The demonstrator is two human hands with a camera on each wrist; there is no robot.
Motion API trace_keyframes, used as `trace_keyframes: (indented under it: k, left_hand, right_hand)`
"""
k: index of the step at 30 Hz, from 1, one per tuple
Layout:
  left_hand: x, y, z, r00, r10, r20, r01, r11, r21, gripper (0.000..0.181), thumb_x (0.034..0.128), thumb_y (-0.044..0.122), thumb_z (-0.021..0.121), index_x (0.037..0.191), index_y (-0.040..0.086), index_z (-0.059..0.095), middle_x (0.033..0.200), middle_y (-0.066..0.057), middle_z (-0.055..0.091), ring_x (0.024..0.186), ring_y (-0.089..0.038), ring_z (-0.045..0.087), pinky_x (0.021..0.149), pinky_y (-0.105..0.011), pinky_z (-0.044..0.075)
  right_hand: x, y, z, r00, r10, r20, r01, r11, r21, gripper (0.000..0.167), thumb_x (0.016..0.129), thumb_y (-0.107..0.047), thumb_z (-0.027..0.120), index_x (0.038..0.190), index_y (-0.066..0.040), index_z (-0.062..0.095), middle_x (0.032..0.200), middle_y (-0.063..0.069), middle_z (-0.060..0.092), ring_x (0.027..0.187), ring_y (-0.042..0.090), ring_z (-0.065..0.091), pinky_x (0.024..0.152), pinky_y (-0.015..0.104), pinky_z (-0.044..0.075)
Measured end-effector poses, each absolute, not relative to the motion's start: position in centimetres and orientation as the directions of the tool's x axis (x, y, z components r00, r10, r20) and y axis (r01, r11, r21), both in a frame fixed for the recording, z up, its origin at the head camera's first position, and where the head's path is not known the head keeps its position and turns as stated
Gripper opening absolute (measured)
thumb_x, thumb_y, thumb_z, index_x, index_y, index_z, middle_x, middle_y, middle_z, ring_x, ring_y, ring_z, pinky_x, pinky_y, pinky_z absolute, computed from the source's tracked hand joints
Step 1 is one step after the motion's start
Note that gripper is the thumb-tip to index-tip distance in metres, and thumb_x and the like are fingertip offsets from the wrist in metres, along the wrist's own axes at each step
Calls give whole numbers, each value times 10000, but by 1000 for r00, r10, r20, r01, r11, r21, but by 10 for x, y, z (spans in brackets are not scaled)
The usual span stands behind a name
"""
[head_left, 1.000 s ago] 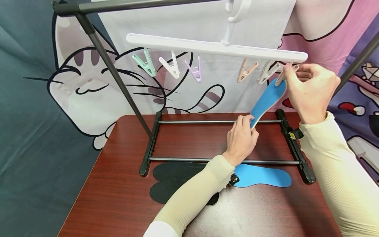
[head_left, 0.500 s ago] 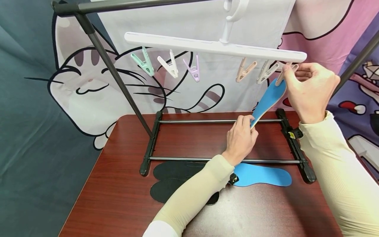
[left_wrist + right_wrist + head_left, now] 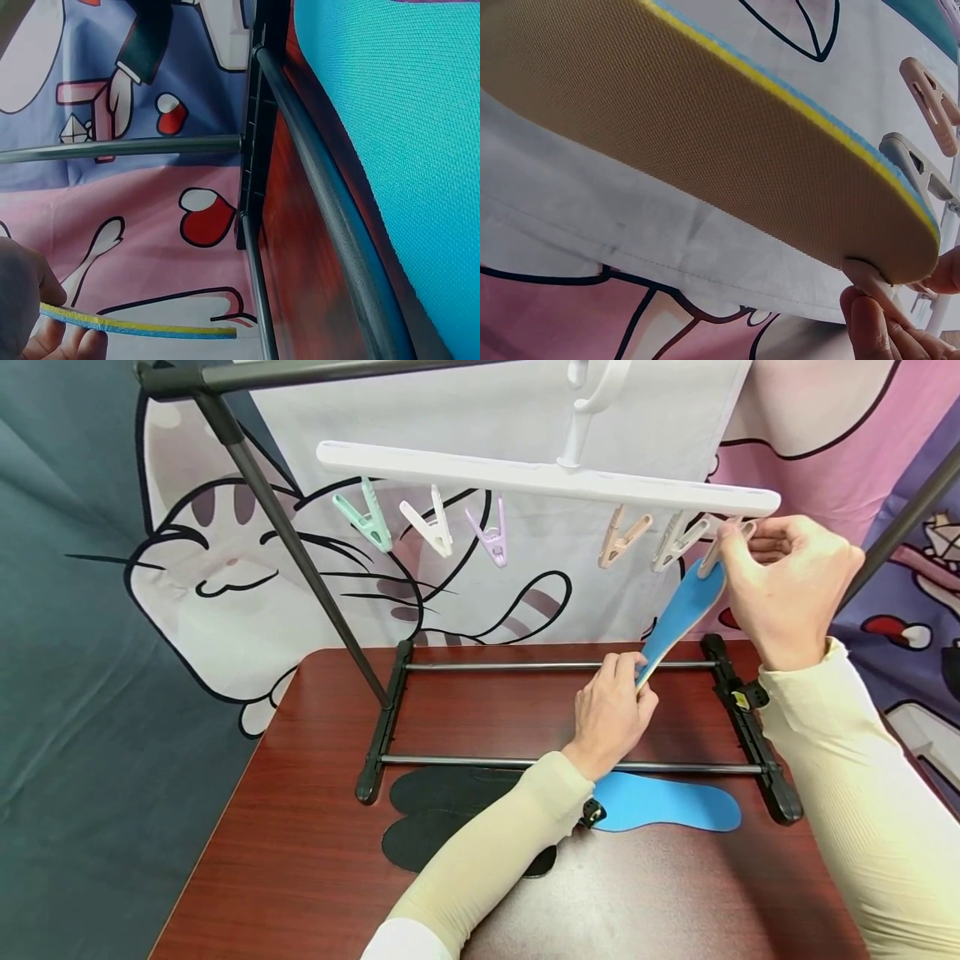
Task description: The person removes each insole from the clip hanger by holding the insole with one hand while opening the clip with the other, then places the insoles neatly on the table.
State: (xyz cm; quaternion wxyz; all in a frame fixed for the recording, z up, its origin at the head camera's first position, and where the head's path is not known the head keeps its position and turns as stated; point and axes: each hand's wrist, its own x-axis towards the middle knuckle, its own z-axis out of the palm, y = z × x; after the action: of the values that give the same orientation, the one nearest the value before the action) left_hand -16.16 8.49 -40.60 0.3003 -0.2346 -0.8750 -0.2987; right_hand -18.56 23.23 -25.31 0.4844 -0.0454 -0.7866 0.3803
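Observation:
A blue insole (image 3: 678, 610) slants below the right end of a white hanger bar (image 3: 555, 479). My left hand (image 3: 611, 714) pinches its lower end between thumb and fingers. At the upper end, my right hand (image 3: 791, 585) pinches a pale pink clothespin (image 3: 708, 560), whose jaws sit over the insole's edge. The right wrist view shows the tan underside (image 3: 720, 142) of the insole and its yellow and blue layered edge. A second blue insole (image 3: 667, 802) lies on the table, partly behind the left forearm. Black insoles (image 3: 450, 793) lie to its left, also partly covered.
Several other clothespins hang from the bar, among them a green one (image 3: 365, 518), a purple one (image 3: 491, 535) and a grey one (image 3: 675, 543). A dark metal rack (image 3: 382, 727) stands on the brown table (image 3: 300, 860). Printed cloth (image 3: 225, 602) hangs behind.
Almost nothing differs. Both hands keep their hold on the insole and the clothespin, and the hanger has shifted only very slightly.

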Motion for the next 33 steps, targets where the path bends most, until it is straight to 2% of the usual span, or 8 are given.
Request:
trace_keyframes:
  k: [12, 22, 27, 33]
  left_hand:
    - [-159, 86, -406, -703, 228, 674, 599, 701, 387, 294, 832, 116, 685, 1118, 125, 615, 867, 29, 554, 567, -44, 478, 488, -145, 344]
    - [-160, 84, -405, -700, 231, 676, 597, 709, 376, 295, 815, 113, 703, 1095, 110, 612, 856, 25, 557, 539, -47, 494, 498, -136, 366]
    - [-159, 83, -406, -706, 230, 670, 588, 717, 374, 295, 806, 110, 700, 1089, 111, 614, 842, 31, 547, 524, -34, 458, 491, -129, 344]
    - [-156, 83, -406, -705, 219, 674, 594, 701, 394, 304, 799, 97, 699, 1090, 105, 609, 840, 22, 550, 533, -56, 480, 488, -148, 352]
  right_hand:
    - [-183, 229, -249, -506, 427, 750, -333, 705, -626, 290, 836, -279, 664, 831, -17, 788, 693, -225, 634, 591, -244, 505, 588, 57, 349]
    - [-184, 228, -247, -523, 456, 720, -321, 677, -662, 299, 829, -279, 663, 846, -13, 798, 714, -152, 688, 574, -213, 532, 599, 52, 392]
    - [-184, 230, -247, -512, 454, 729, -320, 687, -652, 281, 830, -272, 665, 839, -25, 799, 698, -188, 664, 576, -214, 526, 602, 53, 378]
    - [-185, 233, -248, -514, 445, 734, -339, 681, -650, 261, 824, -271, 664, 814, -45, 793, 671, -247, 615, 569, -197, 532, 600, 58, 382]
